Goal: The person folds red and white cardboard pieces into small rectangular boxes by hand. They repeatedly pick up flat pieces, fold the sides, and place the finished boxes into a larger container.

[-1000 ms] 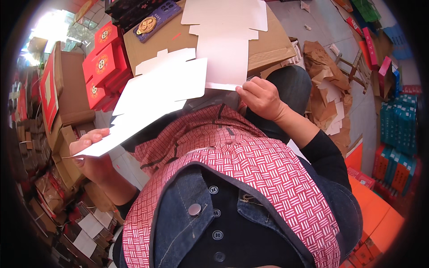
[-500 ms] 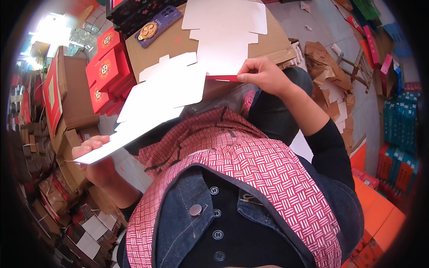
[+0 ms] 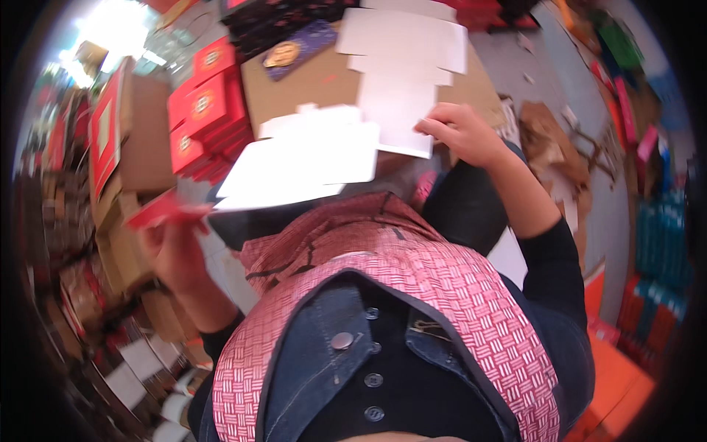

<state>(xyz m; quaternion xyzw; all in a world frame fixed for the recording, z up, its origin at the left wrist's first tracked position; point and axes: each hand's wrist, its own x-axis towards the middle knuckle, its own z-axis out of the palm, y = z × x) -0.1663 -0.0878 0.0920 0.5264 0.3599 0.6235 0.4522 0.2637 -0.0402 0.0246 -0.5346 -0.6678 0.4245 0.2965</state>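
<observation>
Two flat cardboard box blanks, white on the side facing up, lie partly over each other. The nearer blank (image 3: pixel 302 163) slants across my lap toward the left. Its left end appears as a blurred red flap (image 3: pixel 168 210), folded up, with my left hand (image 3: pixel 177 247) closed on it. The farther blank (image 3: pixel 398 92) lies on a brown cardboard surface (image 3: pixel 294 87). At its near right edge, my right hand (image 3: pixel 468 134) has its fingers curled together in a pinch; the thumb is mostly hidden.
Red boxes (image 3: pixel 205 110) are stacked left of the cardboard surface. A purple phone-like rectangle (image 3: pixel 302 50) with a gold round piece lies at the back. Brown paper (image 3: pixel 549 136) is heaped on the right, and an open carton (image 3: pixel 121 247) stands at left.
The left end of the nearer blank has gone from flat white to a raised red flap in my left hand. The red edge by my right hand no longer shows. The view has shifted slightly.
</observation>
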